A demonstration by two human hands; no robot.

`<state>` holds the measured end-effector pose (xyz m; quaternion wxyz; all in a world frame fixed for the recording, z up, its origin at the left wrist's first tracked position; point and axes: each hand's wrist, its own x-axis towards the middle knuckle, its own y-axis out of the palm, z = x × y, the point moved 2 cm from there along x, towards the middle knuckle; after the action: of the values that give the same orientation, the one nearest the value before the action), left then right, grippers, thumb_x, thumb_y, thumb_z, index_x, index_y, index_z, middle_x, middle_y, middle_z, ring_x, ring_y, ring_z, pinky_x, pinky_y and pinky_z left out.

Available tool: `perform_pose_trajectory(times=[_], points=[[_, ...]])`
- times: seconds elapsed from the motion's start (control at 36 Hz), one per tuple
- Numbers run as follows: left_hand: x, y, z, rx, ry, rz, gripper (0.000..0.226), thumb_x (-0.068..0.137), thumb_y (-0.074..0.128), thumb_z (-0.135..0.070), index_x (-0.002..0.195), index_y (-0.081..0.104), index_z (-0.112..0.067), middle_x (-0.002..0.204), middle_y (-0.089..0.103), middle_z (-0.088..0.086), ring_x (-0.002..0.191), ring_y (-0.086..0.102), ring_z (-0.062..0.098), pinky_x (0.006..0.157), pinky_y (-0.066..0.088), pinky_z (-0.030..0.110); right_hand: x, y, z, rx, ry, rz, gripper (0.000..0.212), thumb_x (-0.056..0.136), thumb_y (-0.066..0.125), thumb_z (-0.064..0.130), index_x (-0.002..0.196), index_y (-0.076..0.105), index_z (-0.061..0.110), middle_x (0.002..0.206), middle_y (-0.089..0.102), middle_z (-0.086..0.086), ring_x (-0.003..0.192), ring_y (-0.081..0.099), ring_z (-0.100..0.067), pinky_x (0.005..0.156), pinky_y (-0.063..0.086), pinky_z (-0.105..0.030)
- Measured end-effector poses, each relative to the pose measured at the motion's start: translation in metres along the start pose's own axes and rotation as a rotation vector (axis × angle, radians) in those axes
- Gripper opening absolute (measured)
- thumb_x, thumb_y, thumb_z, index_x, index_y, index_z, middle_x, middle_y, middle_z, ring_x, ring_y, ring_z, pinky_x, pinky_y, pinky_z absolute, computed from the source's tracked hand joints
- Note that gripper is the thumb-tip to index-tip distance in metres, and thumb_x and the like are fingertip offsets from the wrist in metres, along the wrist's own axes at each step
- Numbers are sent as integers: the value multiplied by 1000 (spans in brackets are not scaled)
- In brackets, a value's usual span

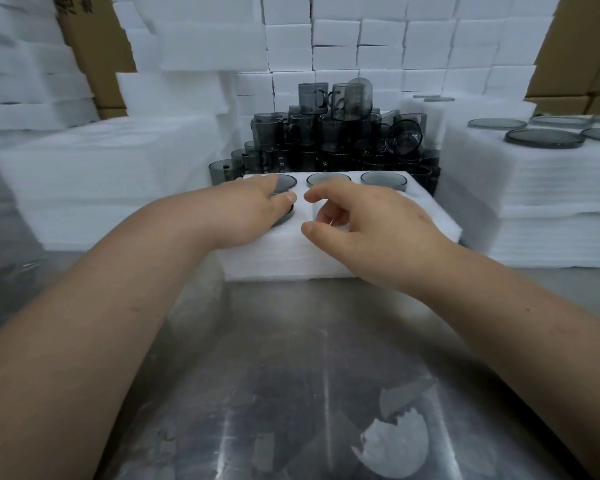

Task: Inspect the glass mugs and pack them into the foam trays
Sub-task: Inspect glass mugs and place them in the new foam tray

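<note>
**Entry: foam tray, part-filled, both hands over the front row**

1. Foam tray (326,258): sits on the steel counter (291,358) straight ahead of me, long axis running left to right. The back row (328,180) shows three grey glass rounds seated in its cells.

2. Front-left mug (286,212): dark glass showing just under my left hand (246,209). That grip is released: the fingers lie fairly straight across the top, resting on the glass and not curled round it.

3. Right hand (371,223): hovers over the middle and right of the front row, fingers loosely curled, thumb apart, grasping nothing. It covers those cells, so I cannot say whether they are filled.

4. Mug pile (336,133): grey glass mugs heaped against the tray's far edge, some upright, some tipped on their sides, handles pointing various ways. This is the relation that matters. The stock lies directly beyond the tray, so any fetch goes forward over the packed back row. In my judgement the right hand, free and a little nearer the heap's middle, is the one to reach.

5. Glass discs (544,138): flat grey rounds lying on the foam stack (534,202) to my right, well apart from the tray.

6. Surroundings: more foam sheets (101,174) to the left, white foam blocks walled up behind, cardboard boxes (94,46) at the upper corners, torn foam scraps (392,441) on the near counter.
</note>
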<state>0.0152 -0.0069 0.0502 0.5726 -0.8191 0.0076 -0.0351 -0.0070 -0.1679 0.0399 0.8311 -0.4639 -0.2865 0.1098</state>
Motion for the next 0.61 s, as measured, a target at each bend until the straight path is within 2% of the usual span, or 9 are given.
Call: perform_pose_trajectory(times=[0.11,0.19,0.36,0.47,0.61], points=[[2,1,-1,102,1,44,53,99,27,-42,148,16,-26,156,16,0,142,14,17,111,13,29,0,0,1,-10,-4,-1,37,86,49,48,122,50,38,90,60,22,90,52,0,74,36,-25],[4,2,-2,186,-16,92,54,99,22,-44,148,9,-28,155,14,4,143,11,23,114,13,36,1,1,1,-18,-3,1,37,86,49,48,122,50,38,92,60,21,90,52,0,73,35,-25],[5,2,-2,232,-34,99,55,99,20,-44,149,5,-27,156,9,2,144,6,22,114,11,36,1,1,1,-34,-6,-2,37,86,49,48,121,50,39,92,60,21,90,51,0,72,34,-24],[3,2,-4,223,-36,97,54,99,19,-42,149,6,-26,156,9,4,144,5,22,114,9,36,1,1,0,-38,-4,4,37,85,48,48,121,50,40,93,59,21,91,51,0,73,33,-24],[0,3,-3,163,-12,72,49,100,17,-40,147,20,-26,155,14,6,143,8,22,115,12,39,0,1,0,-35,-6,9,36,85,48,49,121,50,40,94,59,22,93,51,0,74,33,-23]])
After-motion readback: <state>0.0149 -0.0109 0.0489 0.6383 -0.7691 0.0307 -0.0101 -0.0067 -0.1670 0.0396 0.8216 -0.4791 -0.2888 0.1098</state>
